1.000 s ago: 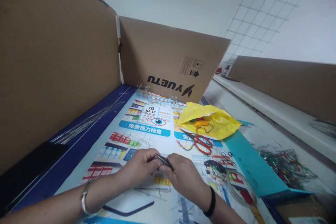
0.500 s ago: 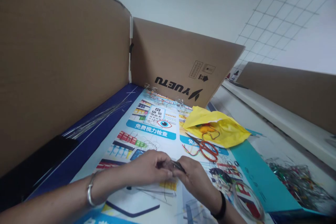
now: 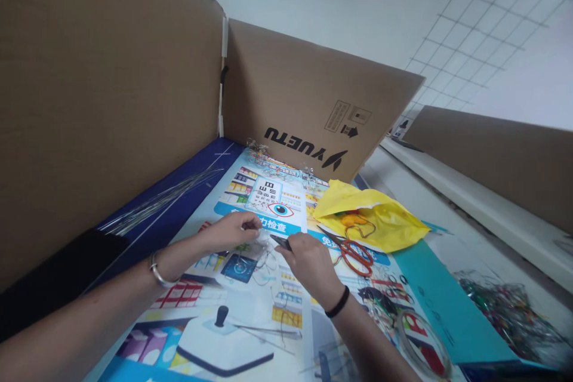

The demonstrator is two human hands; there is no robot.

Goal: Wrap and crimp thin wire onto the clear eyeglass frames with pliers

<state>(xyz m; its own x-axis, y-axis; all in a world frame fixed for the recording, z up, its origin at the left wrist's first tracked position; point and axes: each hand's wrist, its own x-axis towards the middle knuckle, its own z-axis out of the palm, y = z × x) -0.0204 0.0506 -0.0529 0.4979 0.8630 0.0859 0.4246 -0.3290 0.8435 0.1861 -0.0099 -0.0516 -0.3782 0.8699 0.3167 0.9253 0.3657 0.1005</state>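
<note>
My left hand (image 3: 237, 230), a silver bangle on its wrist, is closed in a pinch above the printed sheet; what its fingertips hold is too small to make out. Just right of it, my right hand (image 3: 308, 259) is wrapped round dark pliers (image 3: 281, 242) whose tip points toward the left hand. Thin clear and wiry pieces (image 3: 264, 256) lie beneath and between the hands. Orange-handled scissors (image 3: 353, 253) rest right of my right hand, beside a yellow bag (image 3: 380, 221) with orange thread in its mouth.
Cardboard panels (image 3: 277, 83) stand at the left and back. Long thin wires (image 3: 156, 200) lie on the blue strip at left. A round clear container (image 3: 423, 343) sits at lower right, with a heap of tangled wire pieces (image 3: 514, 316) beyond. Loose wires lie near the sheet's middle.
Both hands have moved forward over the sheet and drawn apart from each other. The pliers' tip now shows, and the printed area where the hands were is uncovered.
</note>
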